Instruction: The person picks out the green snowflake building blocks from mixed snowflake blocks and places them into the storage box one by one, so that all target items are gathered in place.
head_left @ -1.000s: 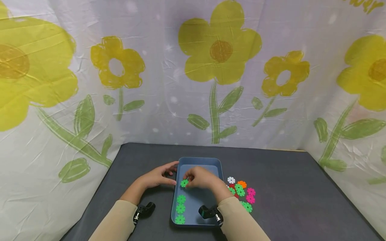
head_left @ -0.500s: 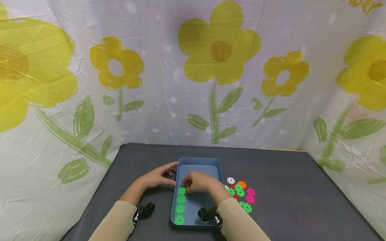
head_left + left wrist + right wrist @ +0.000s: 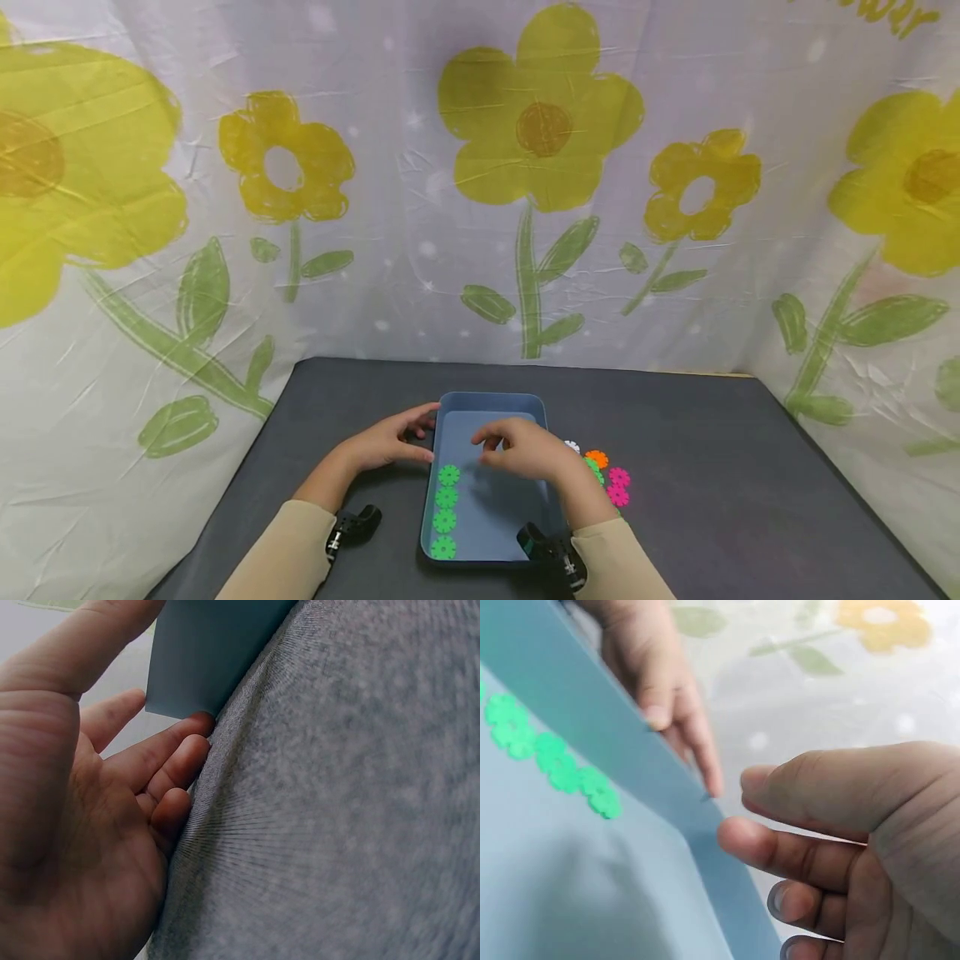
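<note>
In the head view, a blue tray [image 3: 486, 529] holds several green notched plastic discs [image 3: 446, 497] laid in a column along its left side. My left hand [image 3: 385, 437] rests at the tray's left wall, thumb and fingertips against it, fingers spread and slightly bent. Over the middle of the tray hovers my right hand [image 3: 525, 450], loosely curved, with nothing between thumb and index finger. The right wrist view shows a small gap between the right thumb [image 3: 802, 787] and index fingertip, and the green discs [image 3: 559, 761] lie apart from them. In the left wrist view the tray wall [image 3: 210, 660] stands beyond the fingers.
Right of the tray, loose discs lie on the dark tabletop [image 3: 720, 483]: pink discs [image 3: 618, 487], an orange disc [image 3: 597, 459], and white and green ones partly hidden by my right forearm. A flower-printed cloth [image 3: 397, 275] hangs behind the table.
My right hand set a green disc down at the far end of the column, let go of it, then rose and moved right. My left hand stayed at the tray wall.
</note>
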A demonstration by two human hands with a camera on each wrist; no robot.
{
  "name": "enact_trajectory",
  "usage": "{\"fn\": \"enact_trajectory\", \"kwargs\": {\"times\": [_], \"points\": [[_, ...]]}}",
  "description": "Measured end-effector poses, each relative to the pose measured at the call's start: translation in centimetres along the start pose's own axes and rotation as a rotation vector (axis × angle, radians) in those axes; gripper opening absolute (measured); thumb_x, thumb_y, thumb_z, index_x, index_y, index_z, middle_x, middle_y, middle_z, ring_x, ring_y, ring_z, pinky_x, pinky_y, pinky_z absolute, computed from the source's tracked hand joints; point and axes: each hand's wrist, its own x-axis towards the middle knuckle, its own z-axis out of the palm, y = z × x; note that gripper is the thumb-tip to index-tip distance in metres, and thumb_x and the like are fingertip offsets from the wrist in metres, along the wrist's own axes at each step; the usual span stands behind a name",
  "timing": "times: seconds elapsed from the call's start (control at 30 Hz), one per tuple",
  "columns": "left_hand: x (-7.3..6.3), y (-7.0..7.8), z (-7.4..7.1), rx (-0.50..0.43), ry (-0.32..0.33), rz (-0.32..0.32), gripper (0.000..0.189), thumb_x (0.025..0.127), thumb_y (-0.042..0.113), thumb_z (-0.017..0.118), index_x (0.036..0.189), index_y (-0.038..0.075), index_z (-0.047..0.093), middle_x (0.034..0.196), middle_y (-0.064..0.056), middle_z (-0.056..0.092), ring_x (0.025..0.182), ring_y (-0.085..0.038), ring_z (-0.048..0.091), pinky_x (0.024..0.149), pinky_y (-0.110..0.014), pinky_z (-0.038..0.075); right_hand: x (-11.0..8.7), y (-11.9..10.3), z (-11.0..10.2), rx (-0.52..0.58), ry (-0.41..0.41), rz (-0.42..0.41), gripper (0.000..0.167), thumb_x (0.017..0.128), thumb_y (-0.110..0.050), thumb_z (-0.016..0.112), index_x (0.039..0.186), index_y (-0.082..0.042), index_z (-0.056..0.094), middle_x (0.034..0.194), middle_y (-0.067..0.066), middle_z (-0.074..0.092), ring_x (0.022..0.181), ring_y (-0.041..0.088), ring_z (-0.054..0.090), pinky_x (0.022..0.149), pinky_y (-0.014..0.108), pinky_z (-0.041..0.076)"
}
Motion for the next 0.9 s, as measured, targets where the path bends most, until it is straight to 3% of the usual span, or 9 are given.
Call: {"fn": "enact_trajectory", "kwargs": {"times": [0.2, 0.4, 0.57, 0.9], "points": [[-0.1, -0.2, 0.0, 0.000, -0.006, 0.002, 0.088, 0.093, 0.024, 0.080, 0.163, 0.012, 0.028, 0.148, -0.018, 0.048, 0.120, -0.029, 0.048, 0.091, -0.046, 0.041, -2.4, 1.3, -0.6, 0.139, 0.140, 0.023, 0.024, 0.102, -0.022, 0.067, 0.125, -0.018, 0.072, 0.104, -0.002, 0.064, 0.082, 0.021, 0.058, 0.071, 0.035, 0.048], [-0.2, -0.4, 0.0, -0.002, -0.003, 0.002, 0.088, 0.093, 0.024, 0.080, 0.163, 0.013, 0.028, 0.149, -0.018, 0.048, 0.120, -0.029, 0.048, 0.091, -0.046, 0.041, -4.3, 3.2, -2.3, 0.181, 0.256, 0.009, 0.026, 0.103, -0.023, 0.066, 0.126, -0.012, 0.071, 0.105, 0.003, 0.065, 0.082, 0.023, 0.056, 0.068, 0.034, 0.049], [-0.2, -0.4, 0.0, 0.012, -0.008, 0.007, 0.089, 0.093, 0.024, 0.080, 0.163, 0.012, 0.028, 0.149, -0.018, 0.048, 0.120, -0.029, 0.048, 0.091, -0.046, 0.041, -5.9, 5.4, -3.8, 0.175, 0.353, 0.067, 0.026, 0.101, -0.017, 0.068, 0.125, -0.007, 0.070, 0.101, 0.006, 0.065, 0.078, 0.025, 0.055, 0.065, 0.031, 0.048], [0.2, -0.1, -0.1, 0.003, -0.006, -0.003, 0.088, 0.093, 0.022, 0.080, 0.163, 0.011, 0.028, 0.149, -0.018, 0.048, 0.121, -0.030, 0.048, 0.092, -0.046, 0.041, -7.8, 8.4, -5.2, 0.222, 0.406, 0.197, 0.031, 0.097, -0.010, 0.072, 0.127, -0.003, 0.068, 0.089, 0.007, 0.057, 0.078, 0.029, 0.053, 0.066, 0.037, 0.048]]}}
